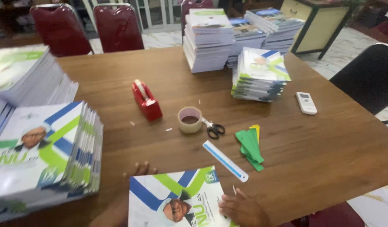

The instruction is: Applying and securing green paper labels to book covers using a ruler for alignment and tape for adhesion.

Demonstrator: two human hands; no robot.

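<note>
the booklet [177, 197] is lying flat at the near edge of the table [320, 159], its long axis running away from the body and tilted a bit to one side. it's pinned from both sides — the left hand [137, 172] is tucked behind its far left corner, fingers just showing, and the right hand [242, 208] is pressed on its right edge. neither grip is clamped around it; fingers are spread flat. the white ruler [225, 161] is just beyond the booklet's right corner, nearer the right hand, with the scissors [214, 128] and tape roll [189, 120] farther past it.
</note>
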